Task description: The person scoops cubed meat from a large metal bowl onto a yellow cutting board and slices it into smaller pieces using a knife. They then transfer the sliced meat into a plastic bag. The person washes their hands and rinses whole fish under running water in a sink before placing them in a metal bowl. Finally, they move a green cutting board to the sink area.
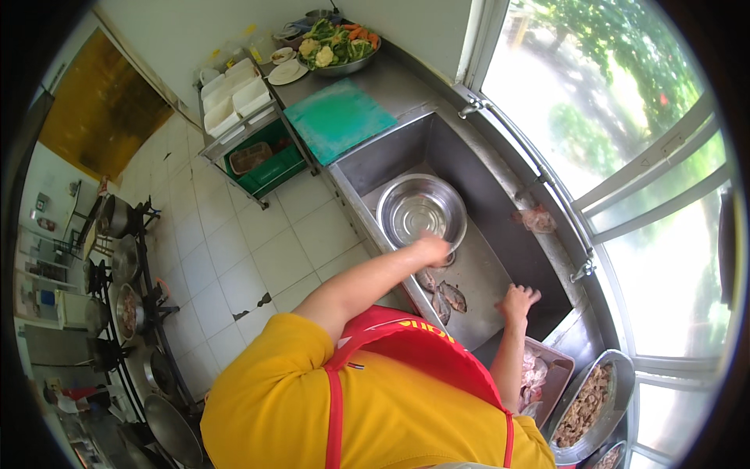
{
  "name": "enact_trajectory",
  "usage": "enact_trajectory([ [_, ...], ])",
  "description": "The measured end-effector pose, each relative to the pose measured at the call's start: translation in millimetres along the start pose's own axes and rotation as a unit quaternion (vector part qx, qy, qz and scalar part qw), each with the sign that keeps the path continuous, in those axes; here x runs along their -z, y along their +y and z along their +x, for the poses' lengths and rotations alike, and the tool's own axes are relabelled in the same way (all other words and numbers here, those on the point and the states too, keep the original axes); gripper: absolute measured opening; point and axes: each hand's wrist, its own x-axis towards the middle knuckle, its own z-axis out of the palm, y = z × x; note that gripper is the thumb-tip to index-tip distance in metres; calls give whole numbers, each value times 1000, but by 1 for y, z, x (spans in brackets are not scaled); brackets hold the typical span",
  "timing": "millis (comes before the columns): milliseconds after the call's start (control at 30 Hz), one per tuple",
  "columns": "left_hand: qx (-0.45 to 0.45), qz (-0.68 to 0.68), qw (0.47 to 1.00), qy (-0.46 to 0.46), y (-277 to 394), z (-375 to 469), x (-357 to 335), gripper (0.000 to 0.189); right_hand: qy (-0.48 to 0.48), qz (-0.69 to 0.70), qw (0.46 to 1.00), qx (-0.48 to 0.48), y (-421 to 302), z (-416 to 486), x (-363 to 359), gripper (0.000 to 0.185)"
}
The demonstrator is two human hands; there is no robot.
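A round stainless-steel basin (417,199) with what looks like clear water stands inside a deep metal sink (492,258). My left hand (435,251), slightly blurred, is at the basin's near rim; its fingers are partly hidden, so whether it grips the rim cannot be told. Several small whole fish (453,296) lie on the sink floor just below this hand, towards me. Over the sink's right part, near its window-side wall, my right hand (518,302) has its fingers spread and nothing in it.
A green cutting board (340,120) lies left of the sink, before a bowl of vegetables (340,50). Taps (470,106) line the window side. To my right are a pink tray of raw meat (551,375) and a metal pan of cut pieces (586,404). Stoves stand far left.
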Motion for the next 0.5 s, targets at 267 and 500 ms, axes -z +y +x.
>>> enact_trajectory([
  [267, 387, -472, 724, 322, -291, -150, -290, 71, -8, 304, 949, -84, -56, -16, -105, 39],
  [500, 548, -721, 419, 64, -341, -396, -530, 79, 3, 227, 962, -150, -167, -16, -47, 32],
])
